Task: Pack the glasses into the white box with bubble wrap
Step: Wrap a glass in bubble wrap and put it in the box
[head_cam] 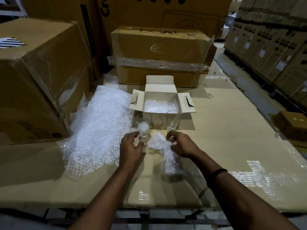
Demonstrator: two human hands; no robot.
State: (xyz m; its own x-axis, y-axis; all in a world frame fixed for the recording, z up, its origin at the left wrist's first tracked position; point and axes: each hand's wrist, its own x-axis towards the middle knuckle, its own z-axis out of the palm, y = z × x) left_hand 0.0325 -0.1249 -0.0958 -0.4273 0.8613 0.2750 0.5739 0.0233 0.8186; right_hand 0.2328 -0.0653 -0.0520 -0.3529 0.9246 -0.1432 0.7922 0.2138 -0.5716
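Observation:
The white box (160, 87) stands open on the cardboard surface, its flaps spread and bubble wrap lining its bottom. In front of it stand two clear glasses: the left glass (143, 123) has a wad of wrap inside, the right glass (173, 121) looks empty. Both hands hold one piece of bubble wrap (163, 151) just in front of the glasses. My left hand (132, 148) pinches its left end close to the left glass. My right hand (181, 143) grips its right part, and the rest hangs down toward me.
A big heap of bubble wrap (99, 123) lies left of the box. Large cardboard cartons stand at the left (38, 77) and behind the box (159, 55). A small brown box (294, 125) sits at the right edge. Stacked cartons line the far right.

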